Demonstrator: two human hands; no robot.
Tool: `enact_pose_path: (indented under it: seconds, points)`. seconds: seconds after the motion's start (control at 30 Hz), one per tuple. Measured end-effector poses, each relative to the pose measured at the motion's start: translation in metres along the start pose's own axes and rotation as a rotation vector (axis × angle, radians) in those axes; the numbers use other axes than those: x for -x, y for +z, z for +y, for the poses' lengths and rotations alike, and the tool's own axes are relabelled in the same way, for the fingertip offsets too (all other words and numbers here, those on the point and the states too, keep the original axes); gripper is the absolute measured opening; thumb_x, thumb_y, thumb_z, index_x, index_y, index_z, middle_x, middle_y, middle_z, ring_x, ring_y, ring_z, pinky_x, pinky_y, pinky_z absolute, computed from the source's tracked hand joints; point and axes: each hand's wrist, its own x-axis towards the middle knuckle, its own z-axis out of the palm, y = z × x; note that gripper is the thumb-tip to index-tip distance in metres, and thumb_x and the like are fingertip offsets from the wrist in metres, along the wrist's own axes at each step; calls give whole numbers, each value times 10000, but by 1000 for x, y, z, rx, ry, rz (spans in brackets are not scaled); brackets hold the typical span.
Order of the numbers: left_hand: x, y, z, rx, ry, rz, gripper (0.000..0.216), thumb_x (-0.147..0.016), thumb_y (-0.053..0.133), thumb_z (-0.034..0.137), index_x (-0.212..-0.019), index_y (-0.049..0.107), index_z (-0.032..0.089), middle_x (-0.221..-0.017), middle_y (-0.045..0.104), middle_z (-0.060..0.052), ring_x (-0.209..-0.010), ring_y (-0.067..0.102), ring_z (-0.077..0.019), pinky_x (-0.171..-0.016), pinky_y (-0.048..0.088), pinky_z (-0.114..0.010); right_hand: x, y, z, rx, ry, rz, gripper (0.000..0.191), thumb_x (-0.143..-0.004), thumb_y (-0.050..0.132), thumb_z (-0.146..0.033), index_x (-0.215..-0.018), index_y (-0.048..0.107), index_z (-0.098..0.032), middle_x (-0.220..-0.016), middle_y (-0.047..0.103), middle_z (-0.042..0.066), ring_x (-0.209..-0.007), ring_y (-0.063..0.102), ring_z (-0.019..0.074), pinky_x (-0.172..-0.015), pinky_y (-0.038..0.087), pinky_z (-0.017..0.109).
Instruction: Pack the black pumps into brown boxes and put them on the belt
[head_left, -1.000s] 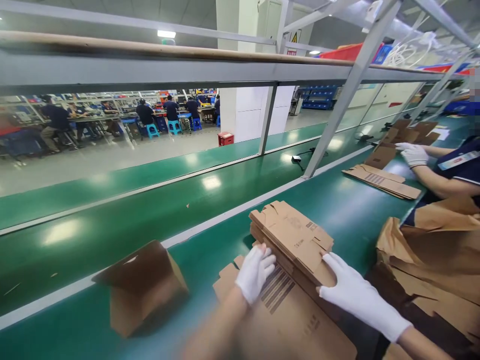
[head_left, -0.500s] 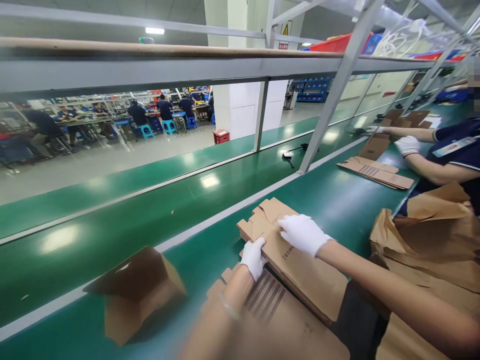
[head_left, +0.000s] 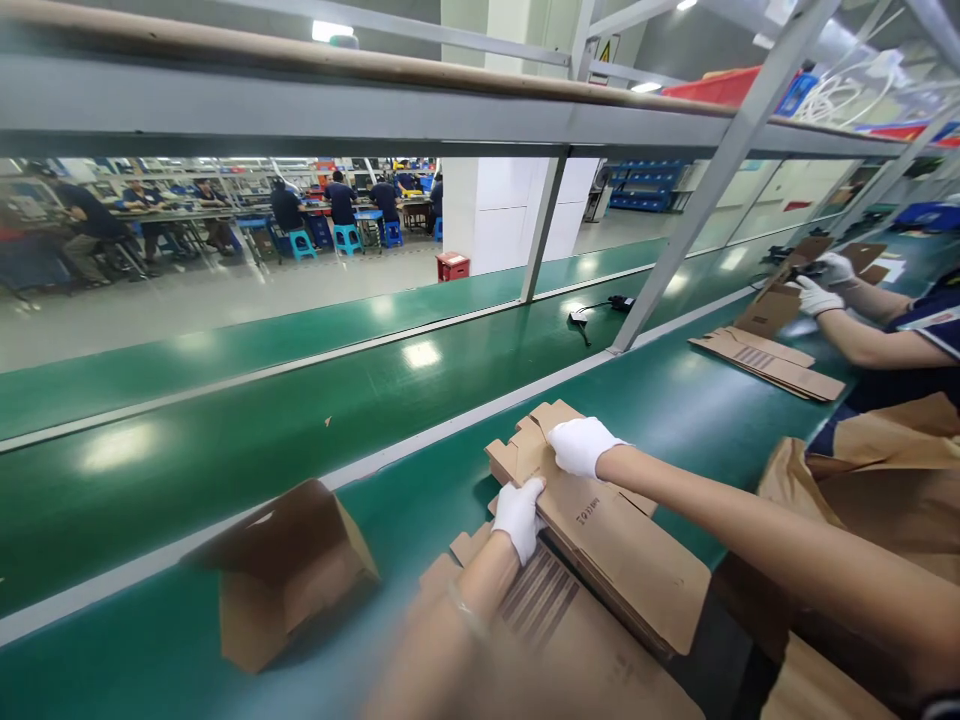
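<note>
Flattened brown cardboard boxes lie in a stack in front of me, dark print on the top one. My left hand, in a white glove, grips the stack's left edge, thumb on top and fingers underneath. On the upper part of the top box rests my gloved right hand, its fingers curled in at the far flaps. Those fingertips are partly hidden. Below my left forearm lies another flat cardboard piece with dark stripes. An open, folded-up cardboard box stands to the left on the green bench.
Crumpled brown paper is at the right. Further along lie flat striped cartons, near a co-worker's gloved hands. A metal post and rail stand behind the bench. A black cable with a plug lies on the far green surface.
My right hand has moved slightly left over the top box, and its fingers are more curled. My left hand keeps its hold. The co-worker's hands have come together over a cardboard piece.
</note>
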Motion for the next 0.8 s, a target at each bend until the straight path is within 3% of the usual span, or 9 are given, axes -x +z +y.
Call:
enact_pose_path:
  seconds: [0.1,0.2,0.3,0.4,0.47,0.63,0.7,0.8]
  points:
    - [-3,-2,-2,-7,10,6,408,-662,632,170,-1057,539,134,-825,670,-69,-721,662,-211,-729,562,-385,-12,-2,5,-209,-6,-12,171,-694,543,-160,-756,663,-56,-845,654,215,-854,615,320,-741,449,400]
    - [-8,-4,-5,-13,14,28,381,-649,648,169,-1012,544,126,-798,666,-63,-717,661,-206,-721,563,-373,-22,-12,14,-507,-69,-52,267,-814,447,-272,-712,627,-102,-774,664,153,-645,603,198,-602,470,302]
    - [-10,-4,-5,-22,6,43,345,-621,680,173,-939,557,121,-755,660,-59,-697,660,-210,-701,564,-372,-36,-23,20,-786,-114,2,306,-904,327,-324,-934,570,-140,-907,670,117,-544,538,113,-483,432,229]
    - [-10,-4,-4,-27,3,35,340,-595,702,173,-903,567,121,-752,662,-58,-678,658,-210,-683,565,-369,-61,-27,18,-974,-100,120,278,-933,341,-298,-1166,431,-176,-1078,619,110,-649,571,91,-468,410,179]
    - [-8,-4,-4,-28,10,30,360,-589,708,175,-916,568,123,-758,662,-56,-689,658,-211,-679,566,-363,-84,-24,12,-1035,-63,157,277,-931,403,-266,-1187,424,-162,-1104,591,112,-719,593,94,-491,425,165]
    - [-3,-4,-6,-6,18,36,418,-601,706,177,-986,551,129,-771,664,-56,-772,665,-232,-681,570,-369,-136,-18,10,-1018,84,163,212,-893,550,-255,-1056,554,-121,-928,601,40,-692,581,108,-583,508,240]
    - [-2,-5,-5,13,13,37,406,-606,706,170,-979,552,121,-782,670,-70,-788,666,-243,-677,572,-379,-142,-24,31,-999,176,249,240,-892,556,-279,-1073,553,-122,-941,594,44,-729,584,120,-625,524,270]
    - [-1,-11,-1,62,14,50,405,-639,691,173,-1012,539,128,-864,682,-87,-808,669,-243,-682,575,-386,-126,-32,86,-969,283,424,252,-921,506,-296,-1092,548,-117,-994,583,60,-799,588,135,-683,524,293]
